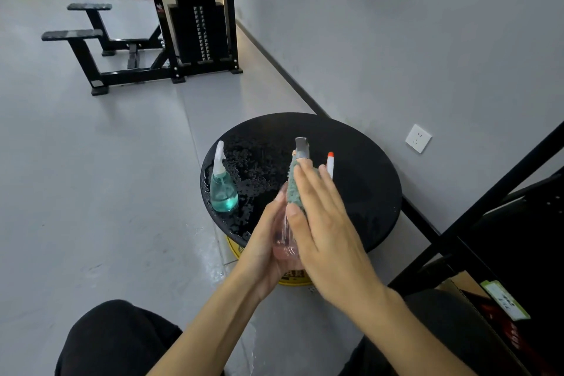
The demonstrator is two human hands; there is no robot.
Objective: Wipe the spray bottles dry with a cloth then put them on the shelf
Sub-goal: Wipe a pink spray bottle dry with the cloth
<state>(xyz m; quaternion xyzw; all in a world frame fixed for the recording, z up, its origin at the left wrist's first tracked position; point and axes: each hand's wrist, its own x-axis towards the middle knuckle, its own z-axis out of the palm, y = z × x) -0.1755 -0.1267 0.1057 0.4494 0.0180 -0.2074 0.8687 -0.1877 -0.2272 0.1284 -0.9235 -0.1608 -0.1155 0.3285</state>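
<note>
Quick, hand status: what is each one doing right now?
Left hand: grips the pink spray bottle.
Right hand: open, fingers straight, pressing the cloth against that bottle.

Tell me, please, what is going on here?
A person is wiping a pink spray bottle: the left hand holds it while the right hand presses a grey-green cloth against it. A teal bottle stands on the wet black table; an orange-tipped bottle shows behind the right hand.
</note>
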